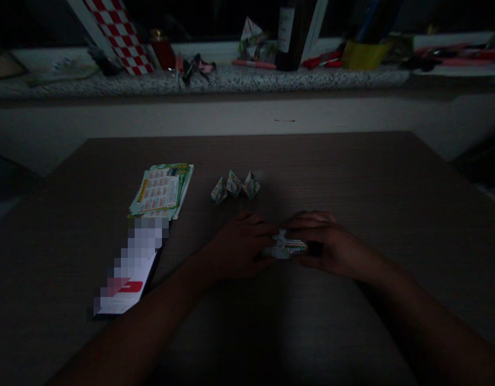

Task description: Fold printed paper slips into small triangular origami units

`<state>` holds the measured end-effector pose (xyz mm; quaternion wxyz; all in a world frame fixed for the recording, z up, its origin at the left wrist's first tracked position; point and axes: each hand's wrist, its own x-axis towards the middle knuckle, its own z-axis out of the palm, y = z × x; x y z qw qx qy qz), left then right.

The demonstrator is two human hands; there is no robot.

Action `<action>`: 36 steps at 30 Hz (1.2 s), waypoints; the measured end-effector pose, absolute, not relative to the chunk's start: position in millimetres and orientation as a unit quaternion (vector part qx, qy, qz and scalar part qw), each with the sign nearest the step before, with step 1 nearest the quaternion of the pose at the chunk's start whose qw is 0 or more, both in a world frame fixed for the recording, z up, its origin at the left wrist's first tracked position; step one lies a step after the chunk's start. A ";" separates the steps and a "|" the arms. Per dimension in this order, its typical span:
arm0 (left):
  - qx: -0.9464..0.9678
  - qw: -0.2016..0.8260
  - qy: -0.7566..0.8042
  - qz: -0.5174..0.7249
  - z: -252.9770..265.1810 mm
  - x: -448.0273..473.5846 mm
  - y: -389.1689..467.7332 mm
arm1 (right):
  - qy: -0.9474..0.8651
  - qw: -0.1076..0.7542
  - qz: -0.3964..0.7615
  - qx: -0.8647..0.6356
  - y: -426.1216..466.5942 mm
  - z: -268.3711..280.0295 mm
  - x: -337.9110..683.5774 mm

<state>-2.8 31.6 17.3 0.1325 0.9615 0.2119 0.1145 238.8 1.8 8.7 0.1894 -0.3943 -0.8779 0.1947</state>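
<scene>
Both hands meet over a small folded piece of printed paper [285, 249] near the middle of the table. My left hand [241, 244] grips its left end, fingers closed on it. From the other side my right hand [323, 238] pinches the right end, its fingertips covering part of the paper. Just beyond them stand several small folded paper shapes [234, 185] with pointed tops, close together in a row. To their left lies a stack of printed paper slips [161, 187].
A phone [124, 300] with a lit screen, partly blurred, lies left of my left forearm, touching the stack. Behind the dark wooden table [331, 161], a stone sill [231, 78] carries a bottle [289, 37], a red-and-white checked object [120, 35] and a yellow container [363, 56].
</scene>
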 end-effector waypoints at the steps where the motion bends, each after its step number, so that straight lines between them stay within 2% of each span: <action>1: 0.961 0.135 0.211 0.117 16.6 -2.8 31.6 | -0.878 0.192 0.196 -0.393 1.7 9.2 238.5; 11: 0.908 0.108 0.369 0.167 6.4 19.0 17.4 | -0.866 0.203 0.182 -0.420 -1.2 6.1 233.4; 20: 0.895 0.148 0.379 0.182 -0.4 21.0 18.3 | -0.842 0.225 0.153 -0.466 5.9 -4.3 226.8; 28: 0.860 0.167 0.411 0.252 -0.4 25.1 19.2 | -0.790 0.385 0.200 -0.433 -2.9 5.1 215.0; 31: 0.858 0.126 0.410 0.281 2.7 25.0 17.6 | -0.772 0.438 0.184 -0.423 -9.6 10.6 208.2; 36: 0.871 0.055 0.407 0.271 8.8 21.1 18.5 | -0.782 0.466 0.123 -0.395 -13.9 16.5 205.0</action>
